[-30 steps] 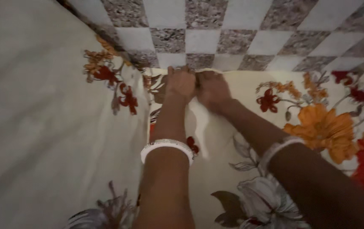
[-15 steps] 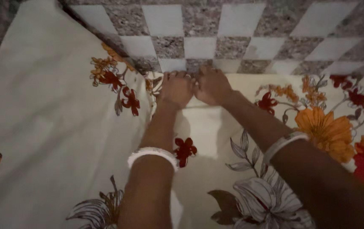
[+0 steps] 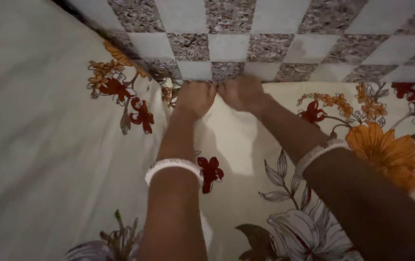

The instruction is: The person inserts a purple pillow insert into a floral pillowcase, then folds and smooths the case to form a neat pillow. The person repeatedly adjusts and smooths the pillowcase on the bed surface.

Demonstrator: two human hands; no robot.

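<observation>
Pinching the far edge of the floral bedsheet (image 3: 246,145) with left hand (image 3: 195,98) and right hand (image 3: 241,93), knuckles side by side, fingers curled shut over the cloth where it meets the checkered floor (image 3: 265,38). Likely gathering or tucking a corner; next calling for an even grip with both hands. Sheet lying flat, held edge running left to right, a fold running from the hands toward the near-left. White bangles (image 3: 172,166) circling both wrists.
</observation>
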